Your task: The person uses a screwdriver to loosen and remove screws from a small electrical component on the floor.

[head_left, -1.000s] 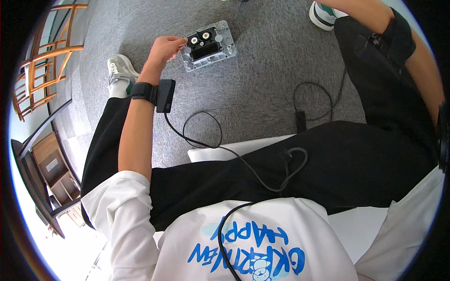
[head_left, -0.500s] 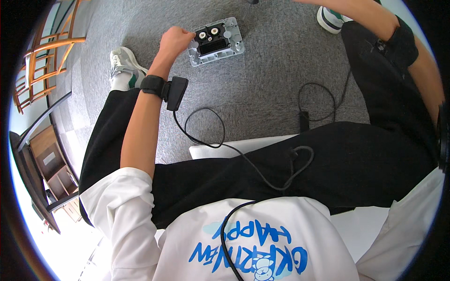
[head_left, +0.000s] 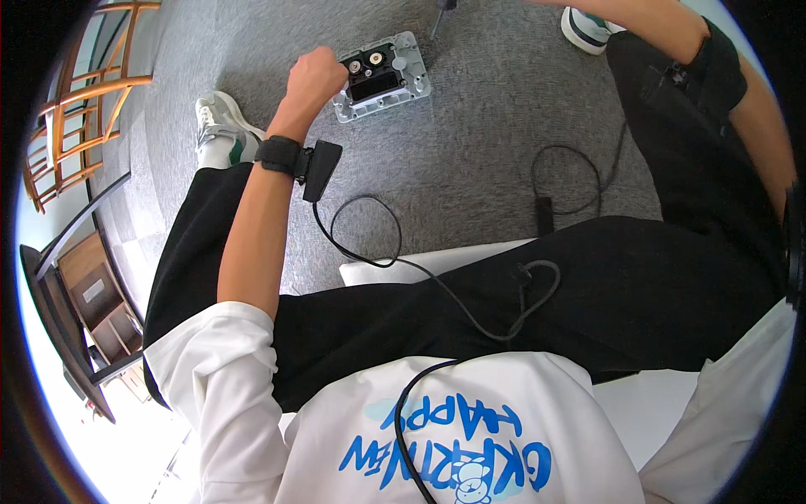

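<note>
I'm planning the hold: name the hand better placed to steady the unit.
Left, likely: the left hand is at the left edge of the unit; the right hand is out of view.

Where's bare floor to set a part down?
Carpet bordered by the unit, right cable and white seat; also between unit and right shoe. Crowded: unit's left side, with the left hand, and its upper right corner, near the dark tool.

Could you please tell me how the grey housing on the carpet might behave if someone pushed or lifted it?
The grey housing is probably stiff, judging by its moulded, straight-edged shape. Lying flat and low, it seems unlikely to roll or tip. The textured carpet beneath may add some drag if it is pushed.
</note>
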A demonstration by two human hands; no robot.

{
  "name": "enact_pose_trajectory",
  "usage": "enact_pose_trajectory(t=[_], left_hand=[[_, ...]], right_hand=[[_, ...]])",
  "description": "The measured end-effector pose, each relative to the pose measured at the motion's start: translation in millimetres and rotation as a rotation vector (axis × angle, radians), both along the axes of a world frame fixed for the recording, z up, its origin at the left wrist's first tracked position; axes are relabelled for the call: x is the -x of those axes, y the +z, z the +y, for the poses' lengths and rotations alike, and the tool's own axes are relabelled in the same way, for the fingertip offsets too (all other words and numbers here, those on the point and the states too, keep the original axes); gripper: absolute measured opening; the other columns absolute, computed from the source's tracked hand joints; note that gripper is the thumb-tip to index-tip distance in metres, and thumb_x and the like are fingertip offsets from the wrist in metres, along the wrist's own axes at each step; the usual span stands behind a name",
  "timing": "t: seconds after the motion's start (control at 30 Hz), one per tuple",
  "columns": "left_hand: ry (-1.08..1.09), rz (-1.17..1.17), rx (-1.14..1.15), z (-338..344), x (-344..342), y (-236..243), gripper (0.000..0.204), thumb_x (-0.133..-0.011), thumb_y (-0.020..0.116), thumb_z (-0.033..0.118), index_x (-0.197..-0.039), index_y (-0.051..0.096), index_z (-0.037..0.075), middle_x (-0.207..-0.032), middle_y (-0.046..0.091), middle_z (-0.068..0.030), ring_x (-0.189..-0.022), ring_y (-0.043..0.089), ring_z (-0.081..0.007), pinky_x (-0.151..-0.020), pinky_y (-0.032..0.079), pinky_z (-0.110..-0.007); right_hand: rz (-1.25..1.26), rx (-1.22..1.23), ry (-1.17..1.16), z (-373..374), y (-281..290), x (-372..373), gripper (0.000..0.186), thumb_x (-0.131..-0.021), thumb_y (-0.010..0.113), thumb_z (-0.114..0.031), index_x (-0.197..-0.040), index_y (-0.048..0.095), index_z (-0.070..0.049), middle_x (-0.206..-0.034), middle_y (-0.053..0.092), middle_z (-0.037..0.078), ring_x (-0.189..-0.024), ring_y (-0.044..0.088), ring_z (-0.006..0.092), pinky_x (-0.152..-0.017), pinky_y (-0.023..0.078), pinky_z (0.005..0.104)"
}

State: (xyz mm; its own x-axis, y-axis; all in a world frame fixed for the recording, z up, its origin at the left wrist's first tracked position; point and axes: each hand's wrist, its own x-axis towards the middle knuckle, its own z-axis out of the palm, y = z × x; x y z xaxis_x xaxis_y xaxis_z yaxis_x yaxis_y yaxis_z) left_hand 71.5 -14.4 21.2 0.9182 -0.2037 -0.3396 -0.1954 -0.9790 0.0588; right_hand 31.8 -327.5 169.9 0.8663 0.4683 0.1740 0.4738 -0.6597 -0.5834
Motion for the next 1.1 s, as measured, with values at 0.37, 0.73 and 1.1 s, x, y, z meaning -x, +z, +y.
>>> enact_pose_trajectory(t=[0.37, 0.73, 1.1], left_hand=[[-0.041, -0.078, -0.027, -25.3, 30.2, 5.1, 0.035, -0.096, 0.057, 0.024, -0.109, 0.055, -0.007, -0.103, 0.071, -0.0347, -0.101, 0.069, -0.0530, -0.090, 0.055, -0.056], [-0.029, -0.110, -0.095, -20.5, 32.2, 2.6, 0.033, -0.098, 0.052, 0.026, -0.109, 0.056, -0.005, -0.100, 0.072, -0.0330, -0.097, 0.071, -0.0511, -0.085, 0.057, -0.056], [0.021, -0.188, -0.049, -34.7, 45.2, 6.1, 0.028, -0.094, 0.057, 0.018, -0.106, 0.051, -0.006, -0.096, 0.072, -0.0302, -0.093, 0.073, -0.0482, -0.080, 0.059, -0.054]], right_hand=[[0.076, -0.030, -0.044, -16.2, -5.9, 5.6, 0.024, -0.094, 0.056, -0.006, -0.112, 0.064, 0.006, -0.097, 0.073, 0.026, -0.088, 0.074, 0.0363, -0.078, 0.056, 0.0433], [0.048, 0.002, -0.038, -17.9, 0.1, 11.1, 0.024, -0.094, 0.053, -0.005, -0.113, 0.064, 0.006, -0.095, 0.072, 0.027, -0.087, 0.073, 0.0379, -0.077, 0.055, 0.0450], [0.060, -0.059, -0.068, -22.7, 0.5, 12.7, 0.024, -0.096, 0.050, -0.005, -0.112, 0.064, 0.006, -0.096, 0.072, 0.028, -0.089, 0.073, 0.0383, -0.078, 0.056, 0.0455]])
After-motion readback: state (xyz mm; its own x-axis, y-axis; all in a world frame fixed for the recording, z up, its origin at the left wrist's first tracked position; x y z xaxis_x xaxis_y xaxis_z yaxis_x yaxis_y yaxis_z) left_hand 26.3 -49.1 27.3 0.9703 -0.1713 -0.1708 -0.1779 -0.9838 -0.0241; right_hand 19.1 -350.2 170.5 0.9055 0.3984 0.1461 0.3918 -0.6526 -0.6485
